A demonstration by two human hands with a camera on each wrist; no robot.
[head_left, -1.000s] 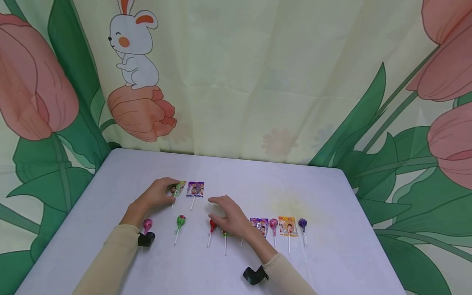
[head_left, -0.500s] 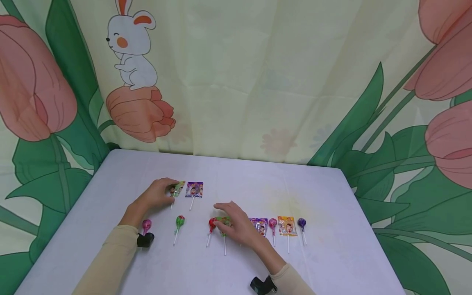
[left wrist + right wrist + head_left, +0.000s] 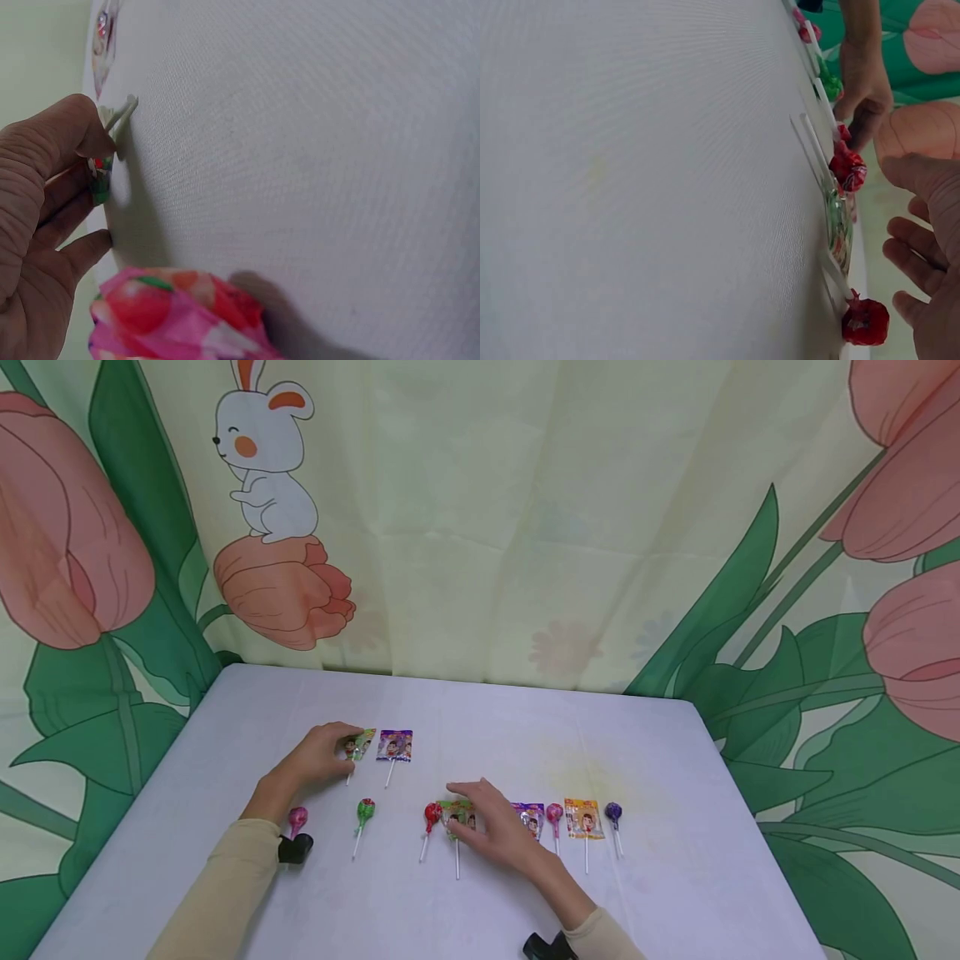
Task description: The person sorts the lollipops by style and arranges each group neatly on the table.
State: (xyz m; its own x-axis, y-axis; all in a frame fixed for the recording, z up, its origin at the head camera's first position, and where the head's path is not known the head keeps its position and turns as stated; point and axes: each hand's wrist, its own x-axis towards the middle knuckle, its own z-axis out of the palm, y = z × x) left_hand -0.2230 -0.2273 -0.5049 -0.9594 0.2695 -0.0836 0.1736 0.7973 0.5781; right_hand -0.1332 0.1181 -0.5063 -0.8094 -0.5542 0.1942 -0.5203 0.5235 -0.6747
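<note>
My left hand (image 3: 318,753) pinches a lollipop in a flat green wrapper (image 3: 362,745) at the back left of the table; in the left wrist view its stick (image 3: 124,112) shows by the thumb. Beside it lies a lollipop in a flat purple wrapper (image 3: 394,745). My right hand (image 3: 495,831), fingers spread and holding nothing, hovers over the front row. Near its thumb is another flat green lollipop (image 3: 457,814), with a red round lollipop (image 3: 432,814) to the left. A second red round lollipop (image 3: 866,322) shows in the right wrist view, covered by the hand from above.
Right of my right hand lie a purple flat lollipop (image 3: 531,820), a pink round one (image 3: 554,814), an orange flat one (image 3: 584,818) and a dark purple round one (image 3: 614,814). A green round lollipop (image 3: 365,810) and a pink one (image 3: 297,818) lie left on the white-covered table (image 3: 660,760).
My right hand has drawn back to the right and toward me, uncovering the red round lollipop and the flat green one in the front row. My left hand has stayed in place.
</note>
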